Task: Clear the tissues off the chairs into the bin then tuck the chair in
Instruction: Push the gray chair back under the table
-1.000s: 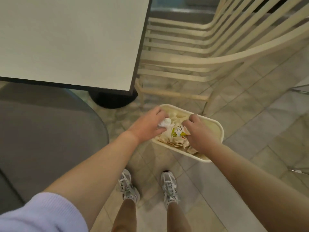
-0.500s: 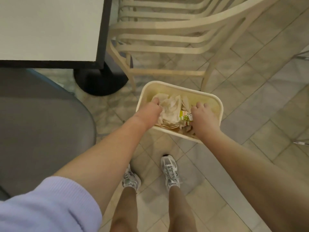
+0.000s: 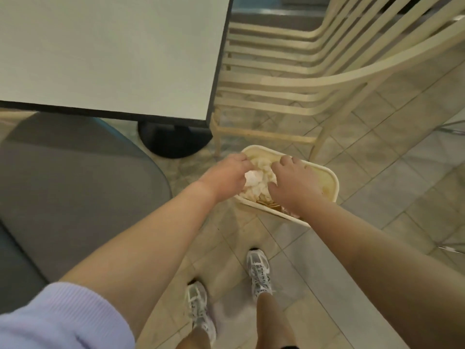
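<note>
Crowding the bin [image 3: 332, 183]: slatted chair [image 3: 289, 84], table base [image 3: 173, 142]; grip of both hands [image 3: 226, 178] unclear over tissues [image 3: 254, 180].

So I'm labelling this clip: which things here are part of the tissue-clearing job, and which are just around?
Part of the job: bin; tissues in it; slatted chair; left hand and right hand over the bin.

Just around: table; its black base; grey seat; sneakers.
</note>
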